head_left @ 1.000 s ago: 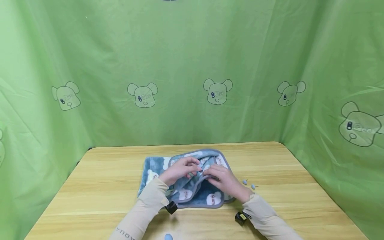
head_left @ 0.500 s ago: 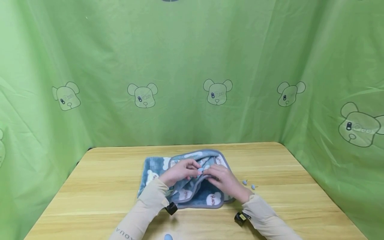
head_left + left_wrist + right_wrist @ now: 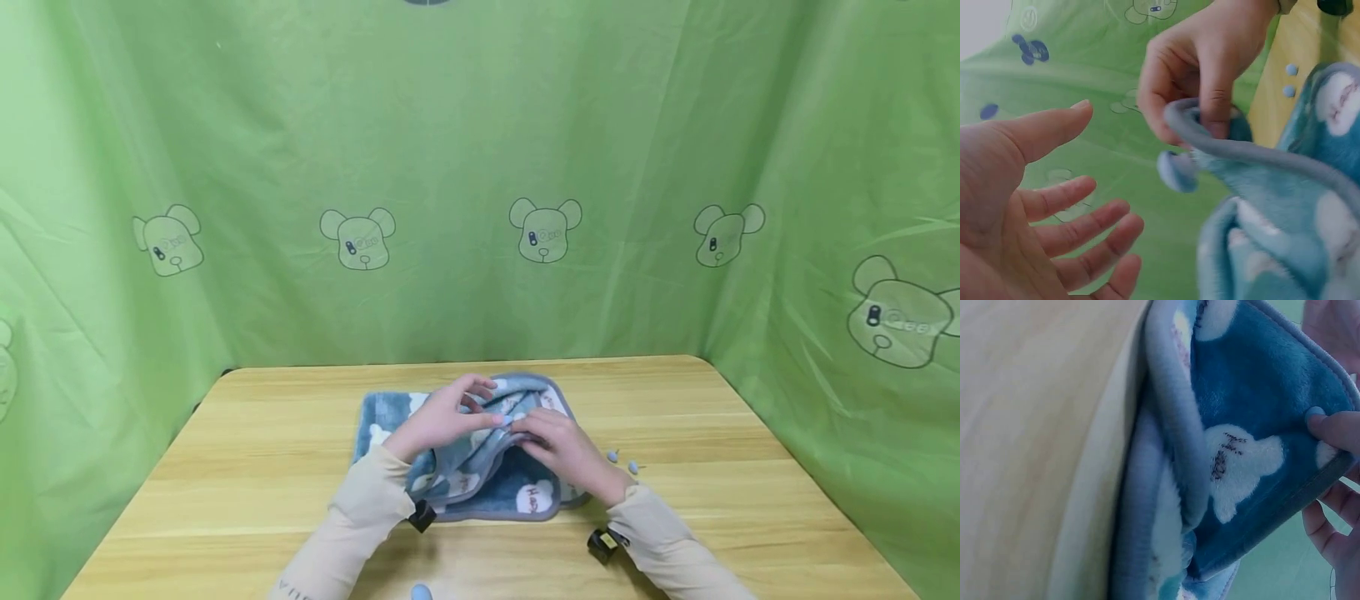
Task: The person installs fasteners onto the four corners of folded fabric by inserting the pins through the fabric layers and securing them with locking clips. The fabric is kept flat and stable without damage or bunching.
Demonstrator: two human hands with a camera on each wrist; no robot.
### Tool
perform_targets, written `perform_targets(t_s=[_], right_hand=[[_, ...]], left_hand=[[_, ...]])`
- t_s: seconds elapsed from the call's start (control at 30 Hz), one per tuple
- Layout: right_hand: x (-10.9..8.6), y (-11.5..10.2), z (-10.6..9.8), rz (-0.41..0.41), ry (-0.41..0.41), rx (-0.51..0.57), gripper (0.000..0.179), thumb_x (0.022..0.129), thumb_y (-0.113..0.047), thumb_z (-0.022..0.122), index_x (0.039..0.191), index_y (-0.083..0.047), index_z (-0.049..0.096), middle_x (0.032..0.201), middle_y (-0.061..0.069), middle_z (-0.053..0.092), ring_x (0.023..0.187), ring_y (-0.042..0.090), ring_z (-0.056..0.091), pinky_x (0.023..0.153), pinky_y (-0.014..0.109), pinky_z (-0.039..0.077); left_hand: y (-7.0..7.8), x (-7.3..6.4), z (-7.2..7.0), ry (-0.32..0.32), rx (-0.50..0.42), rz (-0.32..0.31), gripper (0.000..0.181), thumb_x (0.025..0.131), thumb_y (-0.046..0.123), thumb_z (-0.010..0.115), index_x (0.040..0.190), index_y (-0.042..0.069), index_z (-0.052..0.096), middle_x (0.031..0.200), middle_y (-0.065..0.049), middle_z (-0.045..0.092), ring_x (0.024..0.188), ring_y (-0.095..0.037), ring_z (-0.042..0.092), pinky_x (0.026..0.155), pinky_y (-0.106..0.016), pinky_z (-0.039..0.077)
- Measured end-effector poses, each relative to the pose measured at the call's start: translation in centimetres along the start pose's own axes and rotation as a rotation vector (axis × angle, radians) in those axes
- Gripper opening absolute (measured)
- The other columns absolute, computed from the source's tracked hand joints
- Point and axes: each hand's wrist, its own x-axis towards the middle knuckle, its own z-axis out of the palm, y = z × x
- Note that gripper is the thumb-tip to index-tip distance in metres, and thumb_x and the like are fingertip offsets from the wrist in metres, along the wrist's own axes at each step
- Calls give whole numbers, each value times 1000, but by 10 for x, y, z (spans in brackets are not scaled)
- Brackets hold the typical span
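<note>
The teal plush blanket (image 3: pixel 513 482), printed with white lettered patches and edged in grey binding, lies folded mid-desk (image 3: pixel 225 500), toward the far side, one near edge raised. A light-blue rounded button (image 3: pixel 1176 171) sits against the raised edge.

The blanket (image 3: pixel 517 479) lies on the table (image 3: pixel 247 467), the curtain (image 3: pixel 450 317) behind and to both sides. Right of the blanket lie two pins (image 3: pixel 612 457); in front, a partly visible object (image 3: pixel 422 592). Between the left hand (image 3: pixel 442 415) and the right hand (image 3: pixel 557 446), a third pin (image 3: pixel 1177 172) sits at the blanket's edge.
</note>
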Motion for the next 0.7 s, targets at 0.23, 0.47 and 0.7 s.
perform_targets(t_s=[0.23, 0.47, 0.7], right_hand=[[0, -1, -2, 39, -5, 15, 27, 76, 2, 75, 99, -12, 70, 91, -2, 70, 84, 12, 62, 74, 25, 53], [1, -3, -3, 65, -13, 13, 26, 77, 1, 75, 99, -12, 70, 94, -1, 71, 86, 13, 64, 75, 27, 54], [0, -2, -3, 87, -18, 27, 25, 78, 0, 74, 99, -13, 69, 94, -1, 70, 86, 13, 63, 76, 27, 54]], left_hand=[[10, -10, 11, 86, 347, 187, 43, 86, 40, 72, 119, 16, 59, 113, -3, 66, 98, -20, 64, 81, -30, 52], [2, -18, 31, 148, 664, 322, 33, 87, 45, 69, 107, 19, 60, 92, 3, 68, 71, -9, 58, 60, -21, 44], [-8, -17, 41, 204, 774, 410, 18, 90, 36, 68, 98, 21, 63, 84, 9, 68, 69, -7, 60, 58, -23, 46]])
